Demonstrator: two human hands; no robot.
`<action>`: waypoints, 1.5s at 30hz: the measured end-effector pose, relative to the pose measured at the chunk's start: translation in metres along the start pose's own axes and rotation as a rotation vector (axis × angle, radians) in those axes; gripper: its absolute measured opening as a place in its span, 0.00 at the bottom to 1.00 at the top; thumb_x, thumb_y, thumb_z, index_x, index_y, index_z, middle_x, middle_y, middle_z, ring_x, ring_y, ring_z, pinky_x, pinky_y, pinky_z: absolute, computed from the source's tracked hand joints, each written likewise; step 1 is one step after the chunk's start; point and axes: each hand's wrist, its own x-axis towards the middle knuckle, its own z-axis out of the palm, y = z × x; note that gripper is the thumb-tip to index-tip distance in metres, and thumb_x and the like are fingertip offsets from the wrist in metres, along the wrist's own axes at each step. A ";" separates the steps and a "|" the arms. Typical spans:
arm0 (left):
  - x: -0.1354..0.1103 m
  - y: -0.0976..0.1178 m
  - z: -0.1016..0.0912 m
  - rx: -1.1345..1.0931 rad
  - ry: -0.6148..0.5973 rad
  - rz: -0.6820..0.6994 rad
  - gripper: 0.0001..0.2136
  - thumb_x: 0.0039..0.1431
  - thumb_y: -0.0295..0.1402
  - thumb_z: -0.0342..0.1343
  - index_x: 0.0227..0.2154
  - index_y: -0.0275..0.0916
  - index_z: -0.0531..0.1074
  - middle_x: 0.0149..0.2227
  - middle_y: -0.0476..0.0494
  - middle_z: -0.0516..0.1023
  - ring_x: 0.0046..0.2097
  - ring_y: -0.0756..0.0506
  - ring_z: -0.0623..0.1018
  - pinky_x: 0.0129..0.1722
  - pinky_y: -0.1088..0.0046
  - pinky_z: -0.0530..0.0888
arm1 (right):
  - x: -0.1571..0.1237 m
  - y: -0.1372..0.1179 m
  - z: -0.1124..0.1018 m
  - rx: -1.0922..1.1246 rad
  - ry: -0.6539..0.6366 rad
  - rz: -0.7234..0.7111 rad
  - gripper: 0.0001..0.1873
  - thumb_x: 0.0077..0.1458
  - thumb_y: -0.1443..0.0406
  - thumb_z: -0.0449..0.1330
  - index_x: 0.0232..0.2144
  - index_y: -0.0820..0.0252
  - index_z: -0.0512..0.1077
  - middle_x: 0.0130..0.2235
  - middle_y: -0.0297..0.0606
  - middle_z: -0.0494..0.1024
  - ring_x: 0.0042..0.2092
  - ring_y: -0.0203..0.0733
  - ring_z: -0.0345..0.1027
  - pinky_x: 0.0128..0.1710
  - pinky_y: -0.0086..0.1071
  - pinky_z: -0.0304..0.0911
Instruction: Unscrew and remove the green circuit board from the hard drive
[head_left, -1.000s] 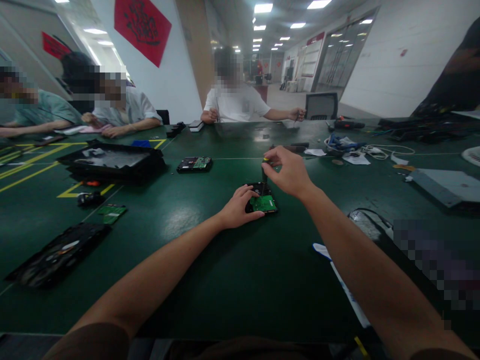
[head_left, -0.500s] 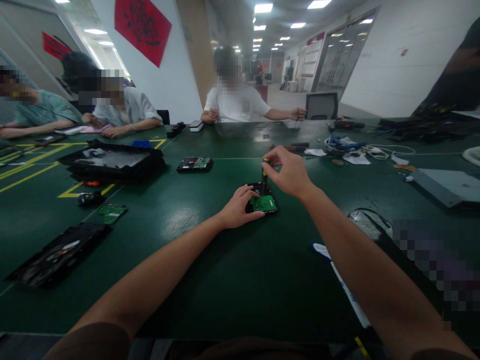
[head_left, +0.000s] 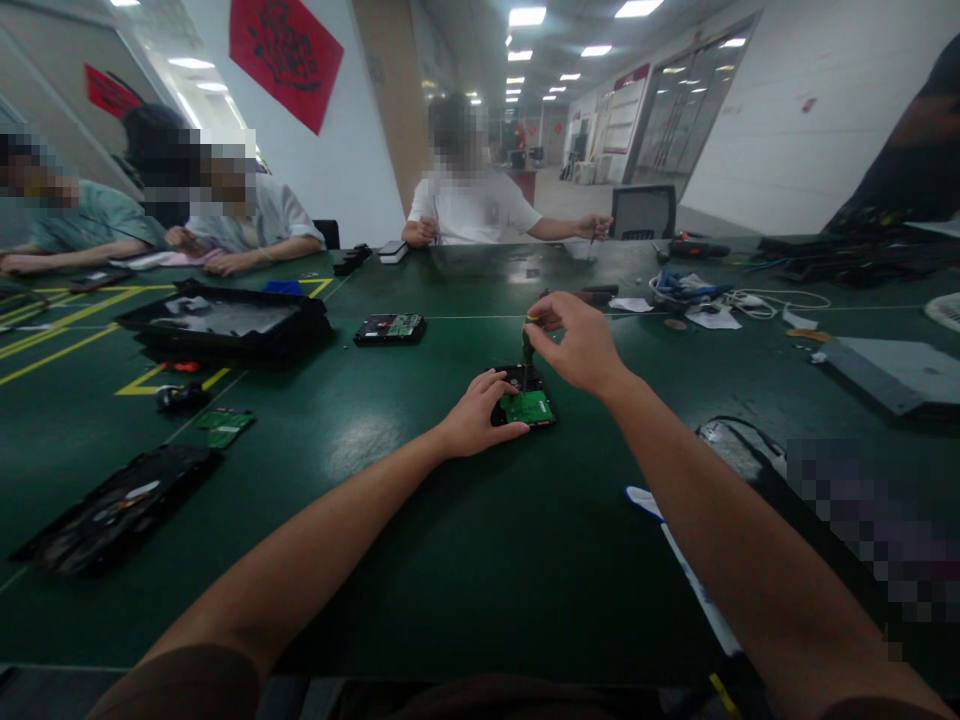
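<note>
Pinching the driver nearly upright in the right hand, between thumb and fingertips, aimed down at the drive, below and left. With the left hand, half spread, gripping the drive's left side on the bench. Hard to judge contact at the tip.

On the desk we find the hard drive near the centre beneath the screwdriver, a second drive behind it leftward, a tray farther left, a circuit board before the tray, and a flat case at far right.
</note>
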 end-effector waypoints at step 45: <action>0.000 0.000 0.000 0.003 0.003 0.008 0.31 0.57 0.54 0.63 0.58 0.43 0.69 0.71 0.35 0.59 0.74 0.31 0.53 0.71 0.44 0.57 | -0.001 0.001 0.001 0.000 0.000 0.022 0.08 0.60 0.63 0.63 0.42 0.55 0.72 0.42 0.42 0.79 0.42 0.48 0.74 0.43 0.45 0.71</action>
